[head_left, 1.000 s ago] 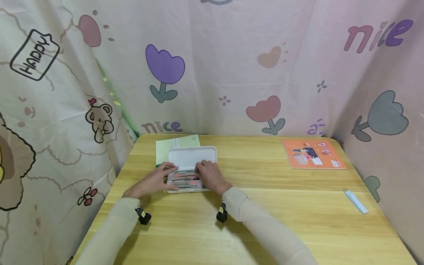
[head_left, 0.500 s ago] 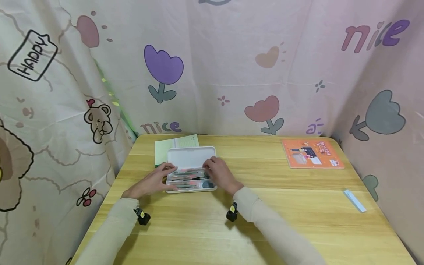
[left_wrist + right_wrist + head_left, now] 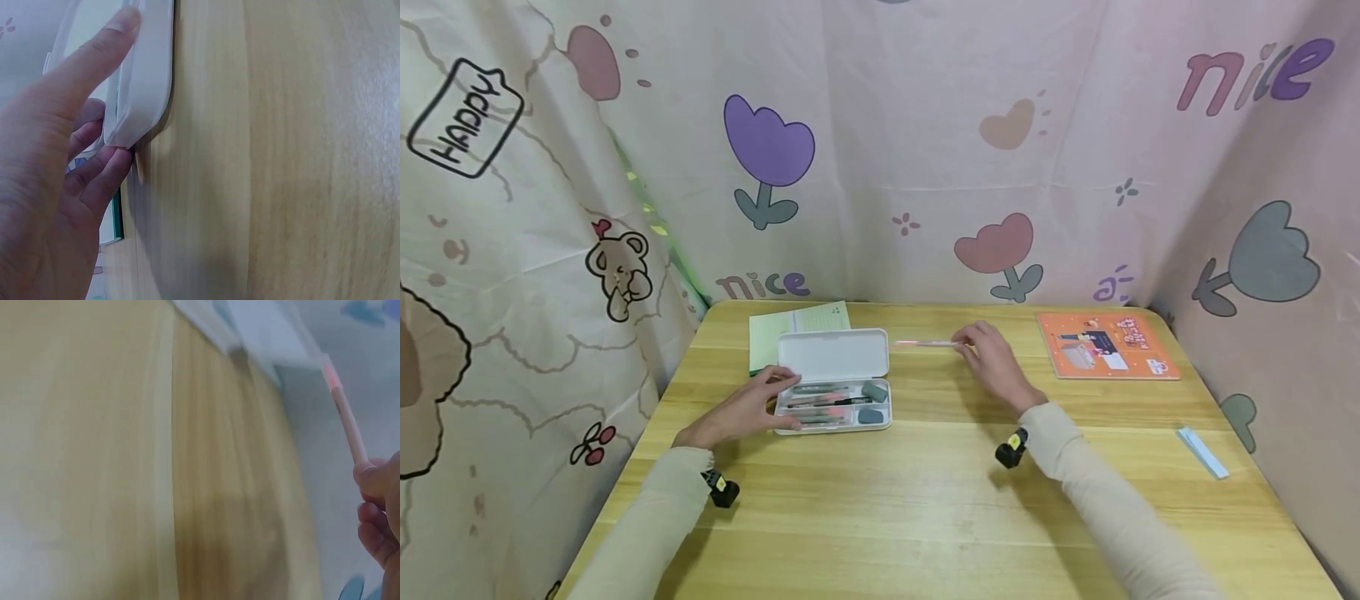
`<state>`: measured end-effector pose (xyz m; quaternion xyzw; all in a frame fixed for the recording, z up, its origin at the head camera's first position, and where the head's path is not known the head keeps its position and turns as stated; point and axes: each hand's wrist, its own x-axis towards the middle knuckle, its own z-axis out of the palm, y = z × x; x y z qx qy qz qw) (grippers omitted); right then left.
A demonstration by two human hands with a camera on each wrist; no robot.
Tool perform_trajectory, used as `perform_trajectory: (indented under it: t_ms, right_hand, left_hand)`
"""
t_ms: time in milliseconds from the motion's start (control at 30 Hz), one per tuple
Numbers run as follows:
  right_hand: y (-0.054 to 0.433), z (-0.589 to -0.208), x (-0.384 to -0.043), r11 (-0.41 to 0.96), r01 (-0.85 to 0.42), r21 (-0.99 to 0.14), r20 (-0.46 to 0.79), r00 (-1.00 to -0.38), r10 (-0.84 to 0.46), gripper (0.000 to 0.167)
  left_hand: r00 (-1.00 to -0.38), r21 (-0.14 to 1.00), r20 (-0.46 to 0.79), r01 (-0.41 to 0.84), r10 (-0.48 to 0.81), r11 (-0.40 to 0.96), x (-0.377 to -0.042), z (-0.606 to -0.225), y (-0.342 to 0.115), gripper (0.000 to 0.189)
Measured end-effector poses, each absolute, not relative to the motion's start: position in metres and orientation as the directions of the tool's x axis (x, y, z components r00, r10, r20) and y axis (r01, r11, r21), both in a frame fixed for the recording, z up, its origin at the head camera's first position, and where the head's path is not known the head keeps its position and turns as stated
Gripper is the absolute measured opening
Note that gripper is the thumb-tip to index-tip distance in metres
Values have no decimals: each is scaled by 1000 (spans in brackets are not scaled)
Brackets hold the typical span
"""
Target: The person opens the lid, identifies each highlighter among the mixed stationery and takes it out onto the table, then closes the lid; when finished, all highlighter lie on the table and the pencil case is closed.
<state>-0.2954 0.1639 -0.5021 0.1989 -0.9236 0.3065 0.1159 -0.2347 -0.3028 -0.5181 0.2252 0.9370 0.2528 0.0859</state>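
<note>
A white pencil case (image 3: 832,355) lies with its lid raised, holding several pens (image 3: 817,402) and two grey-blue blocks, possibly erasers (image 3: 871,416). My left hand (image 3: 739,414) grips the case's left end; in the left wrist view, the thumb (image 3: 103,53) lies along its rim while fingertips touch the corner. To the right of the case, my right hand (image 3: 996,364) pinches a slim pink pen (image 3: 921,342) by one end, above the table. The right wrist view shows the pen (image 3: 347,419) pointing away from the thumb and fingers.
A pale green notebook (image 3: 765,335) lies partly behind the case. An orange booklet (image 3: 1108,346) sits at the table's back right, with a light blue strip (image 3: 1202,452) near the right edge. Printed curtains (image 3: 880,167) hang around the wooden table (image 3: 880,517).
My right hand has lifted out of the pencil case and moved right with the pink pen between its fingers. The left hand stays on the case.
</note>
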Motion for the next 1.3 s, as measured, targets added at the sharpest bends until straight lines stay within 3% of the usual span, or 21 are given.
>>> perform_trajectory:
  t_ms: [233,500,1300]
  right_hand:
    - [208,-521,-313,761,-325,-562,258,-943,-212,14]
    - [223,-532,-331,774,-262,-577,210,-963,-170,16]
    - [226,-544,-338,788,-280,-549,199,-959,-203,17]
  left_hand:
    - [-880,544,-87,351,467,762,-234,-517,-302,100]
    - [-879,542,-73,361,471,759,-234,-516,-303,99]
    - [-881,537,-73,361,468,763,-232,-515,-304,99]
